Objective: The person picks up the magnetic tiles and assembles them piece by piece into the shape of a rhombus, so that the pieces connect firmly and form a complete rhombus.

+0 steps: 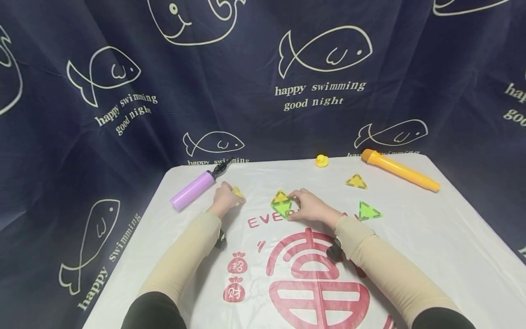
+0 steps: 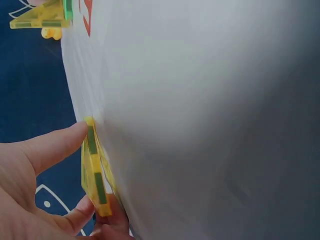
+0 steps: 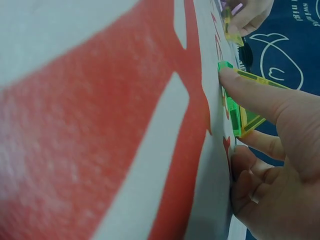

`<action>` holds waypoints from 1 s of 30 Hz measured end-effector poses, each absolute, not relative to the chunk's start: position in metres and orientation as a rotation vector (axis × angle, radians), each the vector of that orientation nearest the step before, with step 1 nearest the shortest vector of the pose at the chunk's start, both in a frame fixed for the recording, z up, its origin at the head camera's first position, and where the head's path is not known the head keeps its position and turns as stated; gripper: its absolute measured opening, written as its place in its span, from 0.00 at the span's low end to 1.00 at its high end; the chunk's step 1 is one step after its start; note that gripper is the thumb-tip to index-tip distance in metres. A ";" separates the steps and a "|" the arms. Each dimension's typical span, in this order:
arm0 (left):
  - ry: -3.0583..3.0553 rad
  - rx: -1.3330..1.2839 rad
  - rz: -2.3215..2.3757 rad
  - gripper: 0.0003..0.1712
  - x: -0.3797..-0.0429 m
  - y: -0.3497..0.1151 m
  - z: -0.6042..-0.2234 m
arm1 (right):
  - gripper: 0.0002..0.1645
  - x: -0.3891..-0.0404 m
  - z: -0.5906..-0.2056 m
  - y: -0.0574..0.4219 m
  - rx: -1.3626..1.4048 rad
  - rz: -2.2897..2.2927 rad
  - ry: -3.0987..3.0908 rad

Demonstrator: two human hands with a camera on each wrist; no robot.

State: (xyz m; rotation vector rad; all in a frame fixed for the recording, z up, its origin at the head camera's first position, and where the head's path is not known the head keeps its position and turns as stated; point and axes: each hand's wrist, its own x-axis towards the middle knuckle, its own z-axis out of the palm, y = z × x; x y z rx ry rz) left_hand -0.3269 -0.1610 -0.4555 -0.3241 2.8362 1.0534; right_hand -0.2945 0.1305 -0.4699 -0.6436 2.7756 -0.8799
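In the head view, my left hand (image 1: 225, 199) pinches a yellow triangular magnetic tile (image 1: 237, 191) just over the white tabletop. The left wrist view shows the thumb on one corner of that tile (image 2: 95, 165) and the fingers at the opposite end. To the right, my right hand (image 1: 311, 208) holds a joined pair by its side: a green triangular magnetic tile (image 1: 282, 209) and another yellow one (image 1: 281, 198). From the right wrist, the green tile (image 3: 233, 116) sits low by the cloth and the yellow tile (image 3: 250, 121) rises from it, between thumb and index finger.
A loose yellow triangle tile (image 1: 356, 182) and a loose green one (image 1: 369, 211) lie right of the right hand. Along the back are a rubber duck (image 1: 322, 161) and an orange microphone-shaped stick (image 1: 400, 170). A purple hand pump (image 1: 193, 190) lies at left. A dark curtain (image 1: 263, 91) hangs behind.
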 end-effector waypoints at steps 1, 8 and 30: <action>2.828 -0.323 1.076 0.36 -0.326 -0.161 -0.456 | 0.45 -0.295 -0.471 0.130 -0.638 -0.883 2.782; 2.760 -0.295 1.252 0.24 -0.315 -0.159 -0.459 | 0.37 -0.296 -0.478 0.127 -0.603 -0.901 2.857; 2.470 -0.256 1.696 0.18 -0.288 -0.125 -0.463 | 0.16 -0.291 -0.475 0.113 -0.463 -1.046 2.842</action>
